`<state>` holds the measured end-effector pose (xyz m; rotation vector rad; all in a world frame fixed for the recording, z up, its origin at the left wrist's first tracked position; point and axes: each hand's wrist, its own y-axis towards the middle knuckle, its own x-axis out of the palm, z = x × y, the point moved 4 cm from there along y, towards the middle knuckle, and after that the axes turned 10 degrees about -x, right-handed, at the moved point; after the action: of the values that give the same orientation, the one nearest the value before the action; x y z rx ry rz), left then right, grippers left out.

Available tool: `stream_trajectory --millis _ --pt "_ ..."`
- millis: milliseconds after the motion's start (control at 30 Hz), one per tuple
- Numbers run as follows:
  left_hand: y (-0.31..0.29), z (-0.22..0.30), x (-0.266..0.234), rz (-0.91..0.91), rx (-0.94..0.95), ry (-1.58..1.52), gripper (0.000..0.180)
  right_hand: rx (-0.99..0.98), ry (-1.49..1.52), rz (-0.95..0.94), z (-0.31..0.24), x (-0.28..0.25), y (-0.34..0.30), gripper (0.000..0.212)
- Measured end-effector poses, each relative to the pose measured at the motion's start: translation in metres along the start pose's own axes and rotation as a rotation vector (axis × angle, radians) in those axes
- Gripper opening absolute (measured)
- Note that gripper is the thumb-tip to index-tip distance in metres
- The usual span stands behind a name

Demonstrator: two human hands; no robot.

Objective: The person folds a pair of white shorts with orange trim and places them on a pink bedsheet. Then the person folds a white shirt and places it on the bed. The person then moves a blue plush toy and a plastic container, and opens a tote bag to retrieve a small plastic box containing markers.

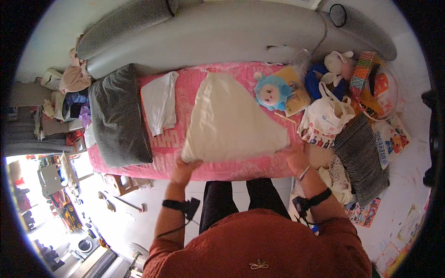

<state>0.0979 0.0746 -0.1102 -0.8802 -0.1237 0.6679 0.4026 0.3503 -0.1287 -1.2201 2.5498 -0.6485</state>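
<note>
A cream, slightly shiny piece of cloth (232, 123), narrow at its far end and wide at the near end like a skirt, spreads over the pink-covered couch seat (185, 173). At its near left corner, my left hand (187, 165) is closed on the edge. My right hand (297, 160) is at the near right corner, its fingers smeared by motion but seemingly around the hem. Left of the cloth lies a folded white garment (159, 102) with an orange edge. Whether anything lies beneath the cream cloth is hidden.
A dark grey cushion (120, 118) lies at the left. On the right are a blue plush toy (272, 91), a white bag (327, 116), a striped grey cushion (364, 160) and a pink-white plush (338, 65). The grey couch back (208, 39) rises behind. A small stool (121, 184) stands near-left.
</note>
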Motion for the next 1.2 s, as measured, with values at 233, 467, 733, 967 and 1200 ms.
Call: stream_trajectory --millis 233,467,733,967,1200 --pt "0.031 -0.184 0.059 -0.177 -0.349 0.106 0.038 0.427 -0.453 -0.087 0.179 0.021 -0.021 0.043" --pt "0.046 -0.169 0.051 -0.206 -0.334 -0.191 0.037 0.283 -0.331 -0.155 0.184 0.011 0.015 0.027" --pt "0.17 -0.107 0.041 -0.033 -0.041 -0.392 0.054 0.324 0.143 0.296 0.12 0.015 0.142 0.023" --pt "0.206 -0.135 0.083 0.325 0.109 0.22 0.111 -0.378 -0.624 0.325 0.106 0.071 0.161 0.038" --pt "0.246 -0.218 0.097 0.334 -0.115 0.05 0.105 -0.259 -0.503 -0.063 0.15 0.135 0.158 0.054"
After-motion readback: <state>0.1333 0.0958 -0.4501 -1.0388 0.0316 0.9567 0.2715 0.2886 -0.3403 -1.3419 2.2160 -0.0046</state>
